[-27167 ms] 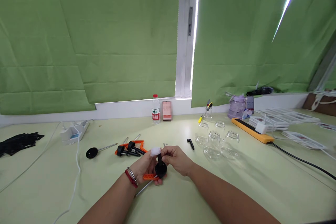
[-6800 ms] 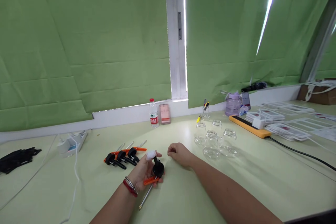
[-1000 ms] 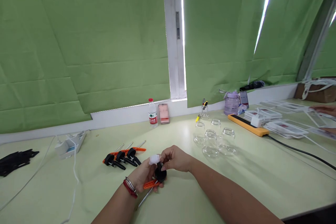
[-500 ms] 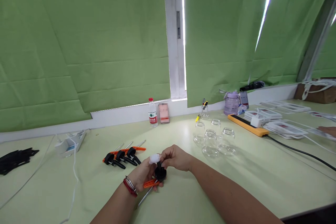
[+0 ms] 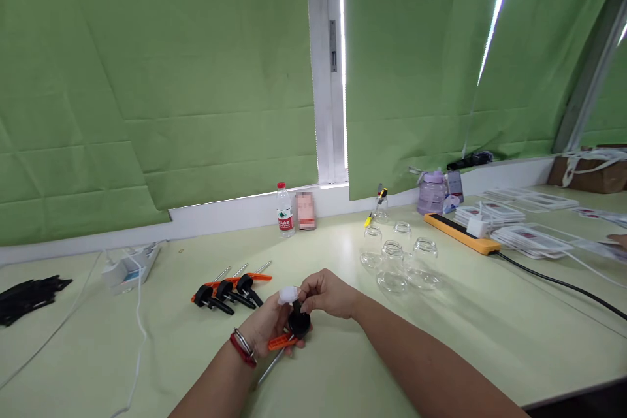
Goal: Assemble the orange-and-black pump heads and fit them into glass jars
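Low over the table, my left hand (image 5: pixel 267 326) is wrapped round a black pump top (image 5: pixel 300 323) with a thin metal tube (image 5: pixel 271 366) slanting down to the left. An orange slotted strip (image 5: pixel 283 341) is caught beside it in the same hand. A small white translucent piece (image 5: pixel 289 294) sits at the upper end of the black part. My right hand (image 5: pixel 327 294) pinches at the black spout, next to the white piece; its fingertips hide the exact grip. Left of my hands lie three similar black pump tops (image 5: pixel 226 290) with metal tubes, resting by orange strips (image 5: pixel 259 277).
Several clear glass jars (image 5: pixel 392 268) stand to the right. Behind them are a yellow-handled tool (image 5: pixel 369 219), a purple jug (image 5: pixel 432 192) and an orange power strip (image 5: pixel 460 234). A water bottle (image 5: pixel 285 212) stands by the wall. Black strips (image 5: pixel 32 297) and white cables lie left.
My hands and the pump top stay almost still. At the far right edge, another person's hand has moved mostly out of view.
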The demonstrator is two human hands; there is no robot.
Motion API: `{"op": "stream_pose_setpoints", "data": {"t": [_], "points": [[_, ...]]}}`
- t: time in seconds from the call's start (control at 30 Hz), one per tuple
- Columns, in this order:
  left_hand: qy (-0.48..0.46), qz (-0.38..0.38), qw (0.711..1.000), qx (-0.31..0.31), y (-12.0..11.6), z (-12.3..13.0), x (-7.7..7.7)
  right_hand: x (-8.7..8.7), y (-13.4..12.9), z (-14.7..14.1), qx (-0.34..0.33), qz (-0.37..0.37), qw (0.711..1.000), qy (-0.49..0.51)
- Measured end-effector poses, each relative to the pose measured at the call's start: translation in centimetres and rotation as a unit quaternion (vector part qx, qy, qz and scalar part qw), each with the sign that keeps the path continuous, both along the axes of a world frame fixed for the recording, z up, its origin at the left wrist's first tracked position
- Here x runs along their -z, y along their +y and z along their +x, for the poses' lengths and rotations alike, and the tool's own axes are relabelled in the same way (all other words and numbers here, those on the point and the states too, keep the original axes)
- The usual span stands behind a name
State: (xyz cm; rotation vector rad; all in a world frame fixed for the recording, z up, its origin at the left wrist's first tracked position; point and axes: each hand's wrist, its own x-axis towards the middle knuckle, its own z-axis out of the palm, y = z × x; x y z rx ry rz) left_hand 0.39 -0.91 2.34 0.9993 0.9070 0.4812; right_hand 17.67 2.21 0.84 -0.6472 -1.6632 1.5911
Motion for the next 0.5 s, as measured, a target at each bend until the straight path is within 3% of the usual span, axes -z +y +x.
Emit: {"op": "stream_pose_setpoints", "data": {"t": [0.5], "points": [[0.017, 0.034, 0.999, -0.023, -0.41, 0.45, -0.24, -0.23, 0.21, 0.33, 0.001, 0.005, 1.000, -0.010]]}}
